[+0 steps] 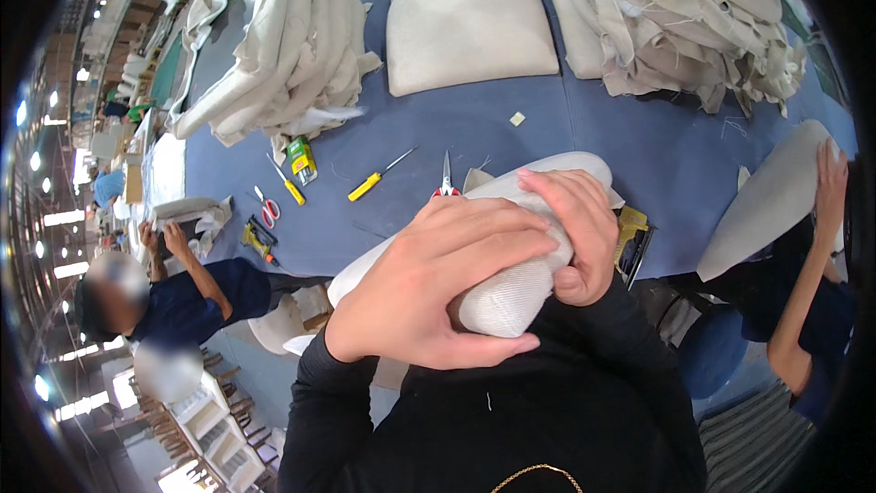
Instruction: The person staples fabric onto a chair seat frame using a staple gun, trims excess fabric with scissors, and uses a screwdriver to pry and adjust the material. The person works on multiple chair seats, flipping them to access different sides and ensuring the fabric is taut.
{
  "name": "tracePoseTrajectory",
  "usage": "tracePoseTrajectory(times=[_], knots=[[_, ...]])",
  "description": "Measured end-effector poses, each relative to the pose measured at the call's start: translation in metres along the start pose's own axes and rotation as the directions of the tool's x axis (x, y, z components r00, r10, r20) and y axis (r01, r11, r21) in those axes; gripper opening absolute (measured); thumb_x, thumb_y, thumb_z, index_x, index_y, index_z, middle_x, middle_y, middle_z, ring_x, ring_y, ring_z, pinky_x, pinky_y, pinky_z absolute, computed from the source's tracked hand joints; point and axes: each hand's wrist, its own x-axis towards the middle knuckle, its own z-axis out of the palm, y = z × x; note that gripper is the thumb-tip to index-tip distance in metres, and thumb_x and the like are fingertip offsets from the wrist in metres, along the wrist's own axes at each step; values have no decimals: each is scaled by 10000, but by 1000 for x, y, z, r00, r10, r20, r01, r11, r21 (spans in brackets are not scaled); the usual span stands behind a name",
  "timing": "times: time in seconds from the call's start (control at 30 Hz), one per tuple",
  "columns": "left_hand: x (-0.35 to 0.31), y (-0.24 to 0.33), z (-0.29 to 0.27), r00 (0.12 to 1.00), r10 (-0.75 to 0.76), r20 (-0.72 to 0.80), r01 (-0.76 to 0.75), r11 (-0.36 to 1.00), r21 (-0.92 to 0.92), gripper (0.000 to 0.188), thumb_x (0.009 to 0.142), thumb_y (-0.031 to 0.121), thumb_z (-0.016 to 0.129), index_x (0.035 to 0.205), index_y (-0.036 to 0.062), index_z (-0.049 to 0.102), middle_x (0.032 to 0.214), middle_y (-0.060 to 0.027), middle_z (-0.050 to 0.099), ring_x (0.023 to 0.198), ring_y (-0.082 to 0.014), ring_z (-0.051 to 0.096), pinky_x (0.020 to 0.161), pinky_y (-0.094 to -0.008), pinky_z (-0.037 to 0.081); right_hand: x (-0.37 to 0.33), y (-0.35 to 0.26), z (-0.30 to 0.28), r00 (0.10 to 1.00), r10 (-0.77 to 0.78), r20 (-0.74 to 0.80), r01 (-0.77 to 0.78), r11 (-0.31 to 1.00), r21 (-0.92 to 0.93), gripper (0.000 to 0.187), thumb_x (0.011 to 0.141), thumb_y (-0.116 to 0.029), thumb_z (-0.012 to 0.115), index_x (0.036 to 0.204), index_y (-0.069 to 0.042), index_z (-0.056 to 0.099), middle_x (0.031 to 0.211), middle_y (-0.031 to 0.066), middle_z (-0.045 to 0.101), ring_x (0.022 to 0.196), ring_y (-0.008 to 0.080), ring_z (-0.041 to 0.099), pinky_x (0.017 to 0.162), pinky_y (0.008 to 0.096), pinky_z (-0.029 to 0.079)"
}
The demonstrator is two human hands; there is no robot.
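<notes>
Close in front of my body I hold a padded seat cushion covered in pale cream ribbed fabric, tilted with one rounded corner toward me. My left hand is wrapped over its near part, thumb below and fingers across the top. My right hand grips the right side, fingers bent over the edge and thumb pressed near the corner. The cushion's underside is hidden. Just beyond my left hand, red-handled scissors show in part. A yellow and black staple gun lies beside my right forearm.
On the blue table lie a yellow screwdriver, another yellow-handled tool, scissors and a green-yellow box. Fabric piles flank a finished-looking cushion. Co-workers sit left and right, the right one holding a cushion.
</notes>
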Motion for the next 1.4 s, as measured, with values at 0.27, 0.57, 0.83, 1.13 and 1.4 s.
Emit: tracePoseTrajectory(times=[0.27,0.57,0.83,1.13,1.4], knots=[[-3,-14,-14,983,141,-118,-136,989,50,720,720,255,970,1362,30,736,1236,-172,804,1081,-393,789,938,-443,626,-8,-25,13,989,91,-117,-103,990,-95,881,1062,-760,447,1451,-5,681,1200,212,763,1084,414,734,993,508,527],[-24,-34,-5,990,54,133,6,909,-416,693,825,445,841,1264,-85,756,1268,-276,779,1202,-348,750,1103,-437,537,-51,-45,27,977,87,-195,-112,986,-121,883,1084,-728,417,1496,18,649,1296,197,752,1171,401,714,1041,499,511],[5,-8,-15,957,42,286,89,899,-430,673,849,209,875,1442,-43,681,1292,-223,785,1201,-299,761,1024,-403,578,-73,-64,28,923,208,-325,-271,949,-160,861,1091,-725,380,1545,-33,614,1292,174,740,1182,397,692,1078,489,486],[-74,-209,-84,824,-446,-348,451,890,-73,540,1155,332,628,1556,-27,595,1367,-155,759,1258,-282,726,1086,-393,533,-139,-22,-32,724,412,-553,-378,908,180,884,1140,-739,303,1522,-1,606,1324,140,704,1261,238,651,1123,386,472],[-80,-285,85,861,-499,-100,97,355,-930,702,1149,520,512,1719,125,399,1719,-111,499,1576,-289,479,1279,-535,393,-229,76,-65,179,616,-767,-329,772,543,449,1213,-339,397,1519,-44,543,1462,96,654,1392,216,591,1192,376,454]])
